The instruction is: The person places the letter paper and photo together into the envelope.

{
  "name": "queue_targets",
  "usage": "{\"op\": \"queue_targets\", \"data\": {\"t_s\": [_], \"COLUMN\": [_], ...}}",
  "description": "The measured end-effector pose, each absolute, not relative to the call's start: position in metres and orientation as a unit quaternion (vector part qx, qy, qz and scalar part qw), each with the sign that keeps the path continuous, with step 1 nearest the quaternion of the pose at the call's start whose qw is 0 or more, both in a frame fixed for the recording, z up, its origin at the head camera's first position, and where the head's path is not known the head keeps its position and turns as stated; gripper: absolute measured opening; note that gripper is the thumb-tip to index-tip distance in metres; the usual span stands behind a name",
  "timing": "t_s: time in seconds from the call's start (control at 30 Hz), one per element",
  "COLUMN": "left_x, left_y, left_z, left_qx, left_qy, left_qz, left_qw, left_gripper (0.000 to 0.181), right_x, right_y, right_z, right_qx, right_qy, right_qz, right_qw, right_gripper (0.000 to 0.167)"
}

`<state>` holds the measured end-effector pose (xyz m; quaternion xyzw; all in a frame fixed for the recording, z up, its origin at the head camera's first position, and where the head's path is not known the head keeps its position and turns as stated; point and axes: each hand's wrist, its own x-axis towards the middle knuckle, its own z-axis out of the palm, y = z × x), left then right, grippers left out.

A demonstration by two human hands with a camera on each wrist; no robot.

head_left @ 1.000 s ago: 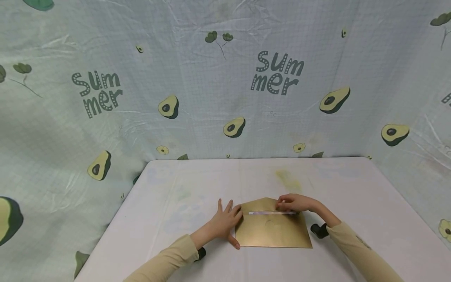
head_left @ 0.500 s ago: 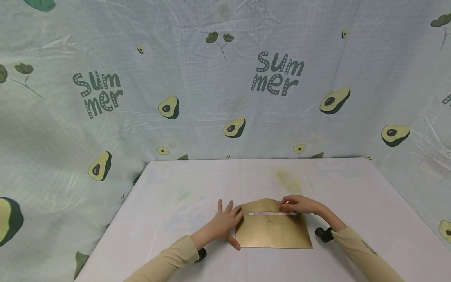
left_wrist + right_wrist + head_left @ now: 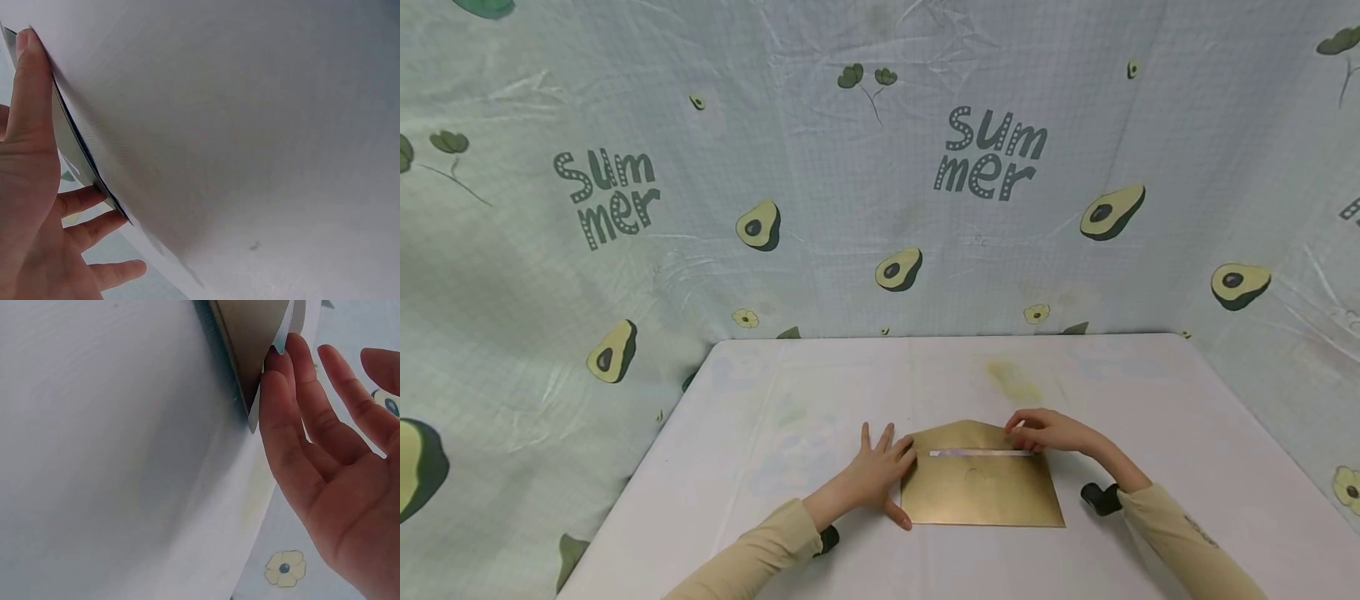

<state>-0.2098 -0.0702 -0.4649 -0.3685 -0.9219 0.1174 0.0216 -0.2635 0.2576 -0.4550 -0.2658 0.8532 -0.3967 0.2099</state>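
Observation:
A gold envelope (image 3: 981,492) lies on the white table, its pointed flap (image 3: 962,433) unfolded toward the far side. A thin pale strip (image 3: 977,452) shows across it at the base of the flap. My left hand (image 3: 876,473) rests on the envelope's left edge with fingers spread; its thumb lies at the near left corner. My right hand (image 3: 1048,429) is at the strip's right end, thumb and forefinger loosely bent and apart. In the right wrist view, the right hand (image 3: 331,437) has its fingertips against the envelope's corner (image 3: 250,394); the exact contact is partly hidden.
The white table (image 3: 805,392) carries a faint yellow stain beyond the envelope. A pale sheet (image 3: 820,167) printed with avocados and lettering hangs behind and at the sides. Dark wrist devices (image 3: 1101,498) sit under both sleeves.
My right hand has slid a little to the right along the flap's base, uncovering more of the flap and the strip's right end. The left hand and the envelope stay in place.

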Motion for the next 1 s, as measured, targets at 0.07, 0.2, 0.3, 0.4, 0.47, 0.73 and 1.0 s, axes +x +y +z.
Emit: {"op": "queue_targets", "data": {"t_s": [0.07,0.2,0.3,0.4,0.47,0.73,1.0], "left_x": [-0.209,-0.208,-0.208,-0.207,-0.207,-0.202,-0.199], "left_y": [-0.07,-0.071,-0.071,-0.071,-0.072,-0.074,-0.078], "left_z": [-0.464,-0.462,-0.461,-0.46,-0.459,-0.459,-0.459], "left_qx": [-0.368,-0.368,-0.366,-0.365,-0.365,-0.368,-0.376], "left_qy": [-0.922,-0.922,-0.923,-0.923,-0.923,-0.925,-0.926], "left_qz": [0.116,0.117,0.119,0.119,0.119,0.095,0.033], "left_qw": [0.02,0.015,0.009,0.003,0.001,-0.009,-0.029], "left_gripper": [0.096,0.098,0.101,0.104,0.104,0.103,0.095], "right_x": [-0.263,-0.262,-0.26,-0.257,-0.256,-0.248,-0.235], "right_y": [0.262,0.271,0.276,0.279,0.281,0.283,0.286], "right_z": [-0.457,-0.46,-0.462,-0.463,-0.463,-0.464,-0.466], "right_qx": [-0.269,-0.269,-0.268,-0.263,-0.26,-0.254,-0.2], "right_qy": [0.85,0.852,0.858,0.865,0.867,0.87,0.907], "right_qz": [-0.405,-0.409,-0.403,-0.397,-0.398,-0.409,-0.367], "right_qw": [0.204,0.185,0.171,0.16,0.151,0.106,0.046], "right_gripper": [0.027,0.028,0.028,0.028,0.027,0.026,0.031]}}
